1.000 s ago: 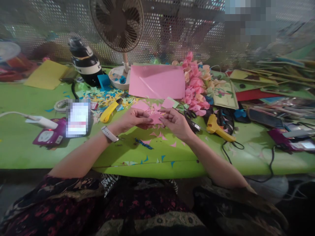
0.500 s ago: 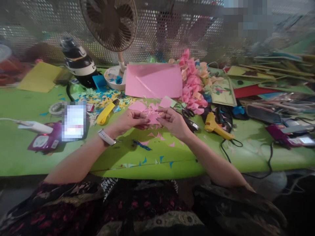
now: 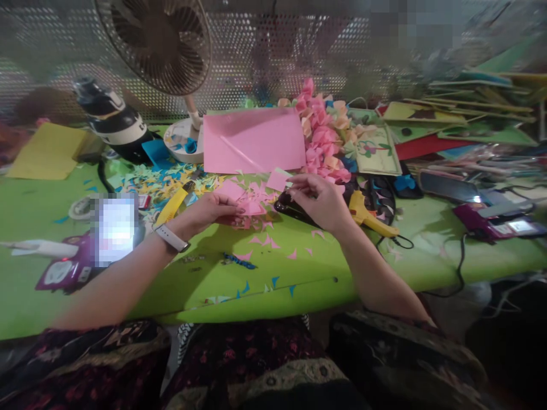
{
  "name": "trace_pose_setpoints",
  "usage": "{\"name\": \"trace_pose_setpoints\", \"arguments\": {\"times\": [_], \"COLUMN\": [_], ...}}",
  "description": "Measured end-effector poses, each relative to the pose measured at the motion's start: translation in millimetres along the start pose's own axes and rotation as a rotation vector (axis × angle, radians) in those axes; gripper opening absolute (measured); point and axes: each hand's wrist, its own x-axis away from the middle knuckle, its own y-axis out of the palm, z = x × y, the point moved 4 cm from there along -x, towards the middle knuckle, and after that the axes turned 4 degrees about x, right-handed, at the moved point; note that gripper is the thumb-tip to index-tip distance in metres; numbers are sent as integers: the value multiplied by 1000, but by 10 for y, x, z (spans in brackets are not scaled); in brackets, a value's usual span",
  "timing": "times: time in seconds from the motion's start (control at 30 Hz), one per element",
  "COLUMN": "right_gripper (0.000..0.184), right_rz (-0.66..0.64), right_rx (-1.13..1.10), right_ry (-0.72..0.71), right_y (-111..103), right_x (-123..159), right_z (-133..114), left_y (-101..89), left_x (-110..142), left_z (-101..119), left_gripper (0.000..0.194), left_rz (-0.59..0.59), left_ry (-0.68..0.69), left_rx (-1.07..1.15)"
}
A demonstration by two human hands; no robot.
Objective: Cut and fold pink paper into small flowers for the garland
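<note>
My left hand (image 3: 209, 208) pinches a small folded pink paper piece (image 3: 251, 208) just above the green table (image 3: 299, 273). My right hand (image 3: 323, 199) lies to the right of it, fingers curled over the black-handled scissors (image 3: 287, 207), which stick out to the left from under the palm. Pink paper offcuts (image 3: 265, 241) are scattered below both hands. A large pink sheet (image 3: 252, 139) lies behind them. A white watch (image 3: 171, 238) sits on my left wrist.
A yellow glue gun (image 3: 367, 215) with its cable lies right of my right hand. Paper flowers (image 3: 322, 142) pile behind. A yellow cutter (image 3: 171, 206), a fan (image 3: 158, 45), a dark bottle (image 3: 113, 122), a phone (image 3: 114, 228) and stacked cards (image 3: 461, 114) stand around.
My right hand let go of the pink piece and moved right onto the scissors. The left hand still holds the piece. The view has shifted, so everything sits further left.
</note>
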Motion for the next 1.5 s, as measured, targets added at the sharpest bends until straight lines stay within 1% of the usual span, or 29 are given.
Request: {"name": "trace_pose_setpoints", "arguments": {"times": [0.07, 0.1, 0.2, 0.27, 0.33, 0.43, 0.5, 0.67, 0.9, 1.13, 1.37, 1.43, 1.5], "right_gripper": [22, 24, 37, 42, 42, 40, 39, 39, 43, 45, 42, 38, 36], "right_rz": [19, 11, -87, -167, -230, -283, -293, -282, -278, -274, -286, -237, -122], "right_rx": [40, 54, 39, -17, -104, -243, -293, -303, -336, -316, -246, -165, -39], "right_ry": [-11, -16, 2, 49, 107, 167, 186, 203, 207, 227, 192, 156, 108], "right_y": [-49, -41, 82, 178, 244, 288, 297, 306, 327, 326, 303, 220, 71], "right_x": [-8, -1, 48, 85, 109, 117, 116, 119, 120, 121, 113, 88, 47], "right_z": [-32, -50, -91, -88, -69, -42, -33, -25, 9, 20, 14, 30, 45], "left_y": [18, 45, 167, 241, 288, 314, 317, 335, 333, 303, 318, 303, 263], "left_x": [-52, -69, -63, -27, 8, 35, 38, 55, 54, 44, 23, 0, -36], "left_z": [14, 24, 64, 87, 90, 85, 86, 107, 108, 83, 73, 61, 37], "left_gripper": [18, 20, 27, 30, 32, 32, 31, 32, 33, 35, 30, 30, 28], "left_rz": [-20, -41, -121, -153, -170, -178, -176, -169, -150, -127, -140, -134, -111], "left_ry": [11, 28, 110, 161, 169, 157, 147, 111, 135, 126, 131, 110, 63], "left_rx": [-17, -21, -27, -32, -40, -41, -34, -30, -22, -76, -69, -76, -82]}}
